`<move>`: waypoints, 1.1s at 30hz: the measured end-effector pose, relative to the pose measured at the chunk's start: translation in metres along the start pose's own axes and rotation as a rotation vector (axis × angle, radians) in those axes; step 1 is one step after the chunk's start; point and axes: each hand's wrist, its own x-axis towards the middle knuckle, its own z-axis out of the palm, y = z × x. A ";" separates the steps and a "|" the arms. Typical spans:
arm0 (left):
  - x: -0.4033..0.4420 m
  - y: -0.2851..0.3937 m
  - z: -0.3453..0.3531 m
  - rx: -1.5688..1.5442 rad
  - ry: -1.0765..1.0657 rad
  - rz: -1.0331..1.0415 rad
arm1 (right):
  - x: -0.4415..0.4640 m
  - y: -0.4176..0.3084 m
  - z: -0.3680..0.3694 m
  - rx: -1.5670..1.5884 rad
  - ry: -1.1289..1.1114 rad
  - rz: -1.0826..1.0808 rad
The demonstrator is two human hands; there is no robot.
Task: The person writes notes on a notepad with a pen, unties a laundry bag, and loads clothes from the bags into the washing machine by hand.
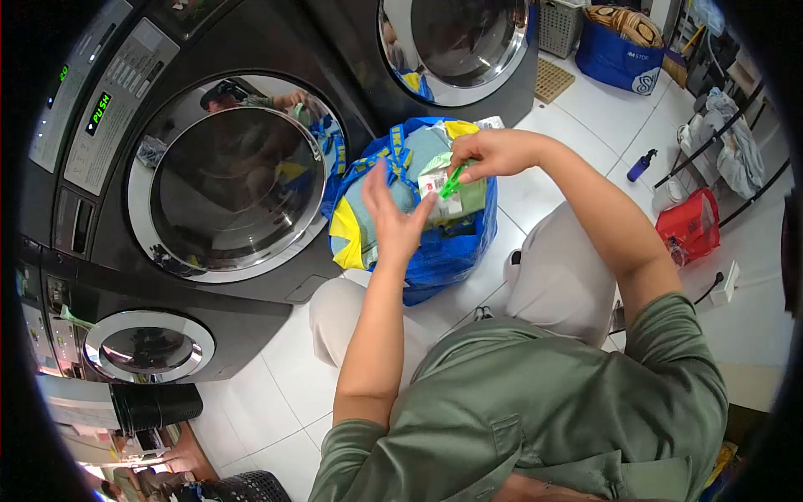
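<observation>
My right hand (495, 154) pinches a small bright green plastic clip (452, 181) above a big blue bag. Beside the clip is a white paper tag with print (428, 182); whether the clip grips it I cannot tell. My left hand (389, 219) is held over the bag with fingers spread and slightly blurred, its thumb near the tag. The blue bag (447, 263) stands on the floor between my knees, stuffed with grey-green fabric (355, 199) that has yellow parts (345, 234). Blue straps with yellow lettering (393, 151) lie across the top.
Dark front-loading machines with a round glass door (238, 180) stand at the left, one display reading PUSH. On the white tiled floor are a purple spray bottle (641, 165), a red bag (690, 226) and another full blue bag (615, 54). A black laundry basket (251, 485) is at lower left.
</observation>
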 end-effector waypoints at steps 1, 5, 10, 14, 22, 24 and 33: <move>0.005 0.002 -0.002 -0.174 -0.106 -0.055 | -0.001 -0.005 0.000 0.023 -0.055 -0.029; 0.004 -0.002 0.001 -0.597 -0.341 -0.311 | -0.004 -0.025 0.001 0.043 -0.237 -0.052; -0.004 -0.004 0.016 -1.177 -0.217 -0.793 | 0.000 -0.009 0.007 0.243 -0.250 0.009; -0.003 -0.011 0.015 -1.297 -0.131 -0.916 | 0.001 -0.008 0.004 0.310 -0.195 0.072; -0.012 -0.016 0.017 -0.616 -0.048 -0.565 | 0.013 -0.014 0.016 0.046 0.265 -0.094; -0.011 -0.011 0.017 -0.578 -0.058 -0.518 | 0.021 -0.021 0.016 -0.101 0.359 0.048; -0.016 -0.014 0.025 -0.507 -0.096 -0.461 | 0.022 -0.028 0.016 -0.193 0.447 0.109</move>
